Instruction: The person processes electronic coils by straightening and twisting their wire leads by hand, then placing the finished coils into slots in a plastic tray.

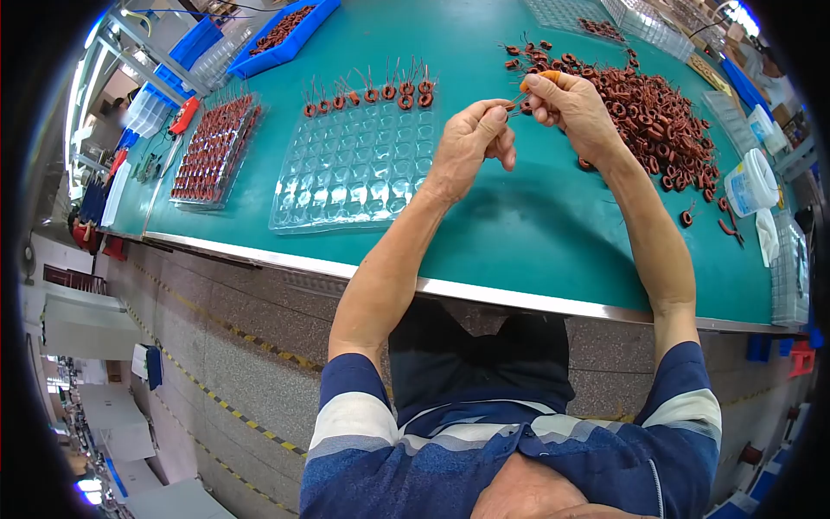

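My left hand (471,149) is closed in a pinch, with a small copper-wound ring coil (508,107) at its fingertips, partly hidden. Thin wire leads (519,98) run from there up to my right hand (575,112), whose thumb and forefinger are pressed together on them. Something orange (543,80) covers a right fingertip; it looks like a finger cot. Left of my hands lies a clear blister tray (346,169), its far row and part of the second holding ring coils (372,93) with leads upright. A large heap of loose ring coils (657,117) spreads beyond my right hand.
Stacked trays full of coils (216,147) stand on the left of the green table (536,242). A blue bin (285,35) sits at the back left. On the right are a white tub (750,183), red-handled pliers (731,227) and more clear trays (788,272).
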### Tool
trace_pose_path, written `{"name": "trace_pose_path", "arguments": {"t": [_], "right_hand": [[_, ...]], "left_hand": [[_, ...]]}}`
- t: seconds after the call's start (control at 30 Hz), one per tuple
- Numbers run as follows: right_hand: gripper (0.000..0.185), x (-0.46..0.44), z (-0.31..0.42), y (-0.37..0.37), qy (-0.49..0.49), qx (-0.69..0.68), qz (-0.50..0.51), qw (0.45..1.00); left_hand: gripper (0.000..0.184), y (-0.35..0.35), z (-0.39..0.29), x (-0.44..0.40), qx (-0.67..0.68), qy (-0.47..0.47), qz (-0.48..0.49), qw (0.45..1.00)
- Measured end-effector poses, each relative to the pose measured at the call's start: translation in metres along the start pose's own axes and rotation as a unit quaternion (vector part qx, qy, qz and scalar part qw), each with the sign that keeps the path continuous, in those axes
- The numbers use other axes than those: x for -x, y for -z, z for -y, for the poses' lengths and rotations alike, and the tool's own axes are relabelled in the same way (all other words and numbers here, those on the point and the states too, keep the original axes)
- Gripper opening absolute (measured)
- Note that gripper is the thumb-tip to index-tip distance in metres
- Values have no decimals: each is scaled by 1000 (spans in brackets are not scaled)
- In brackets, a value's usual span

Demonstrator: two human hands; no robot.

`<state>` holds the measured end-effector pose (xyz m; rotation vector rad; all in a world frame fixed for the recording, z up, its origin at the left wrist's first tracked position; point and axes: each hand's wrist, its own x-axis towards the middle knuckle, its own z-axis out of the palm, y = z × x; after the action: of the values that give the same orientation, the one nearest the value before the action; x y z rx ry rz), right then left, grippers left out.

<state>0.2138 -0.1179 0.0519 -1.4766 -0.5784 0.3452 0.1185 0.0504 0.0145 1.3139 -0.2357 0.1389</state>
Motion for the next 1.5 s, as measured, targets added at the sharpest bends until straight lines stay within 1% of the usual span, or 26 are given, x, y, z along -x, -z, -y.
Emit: {"name": "trace_pose_path", "arguments": {"t": [0.13,0.23,0.33,0.43,0.53,0.63,0.73,0.83,0.93,1.03,1.07,1.17,1.2,1.3,1.33,1.43,1.5], "right_hand": [[28,0,1,0,-16,24,-17,999],[30,0,2,1,-22,54,-30,998],[32,1,1,-3,-19,37,-38,998],[31,1,-1,-5,-11,6,-29,1000],[30,5,4,-13,35,1,2,999],[29,9,7,-15,109,121,-27,986],[30,9,10,-14,102,145,-21,984],[31,3,4,-5,76,135,29,987],[33,0,1,-5,74,172,24,982],[36,-1,5,-10,106,231,-79,964],[41,-3,9,-6,85,250,-101,959],[43,3,17,-2,20,238,-37,970],[42,5,13,-7,26,245,-24,969],[40,8,12,-14,5,225,61,973],[36,7,10,-14,-8,208,63,976],[30,6,9,-9,-40,157,73,984],[27,7,10,-7,-67,124,66,988]], "left_hand": [[55,2,5,-1,-23,-2,7,1000],[57,2,7,-1,-17,6,-3,1000],[50,-4,2,2,3,-13,17,1000],[42,-6,-2,3,-31,-9,23,999],[35,-6,-2,4,-24,-10,30,999],[32,-5,-2,3,-46,-10,19,999],[29,-8,-6,6,-132,-28,-1,991],[27,-13,-6,9,-221,-45,-18,974],[27,-13,-3,8,-237,-45,-35,970],[27,-7,2,5,-205,-42,-75,975],[27,-5,3,4,-201,-38,-83,975],[27,-4,3,3,-202,-35,-102,974],[27,-5,2,4,-215,-36,-100,971],[27,-5,5,3,-271,-51,-76,958],[27,-3,7,3,-290,-58,-68,953],[33,-2,8,2,-281,-107,-53,952],[36,-1,3,2,-265,-85,-20,960]]}}
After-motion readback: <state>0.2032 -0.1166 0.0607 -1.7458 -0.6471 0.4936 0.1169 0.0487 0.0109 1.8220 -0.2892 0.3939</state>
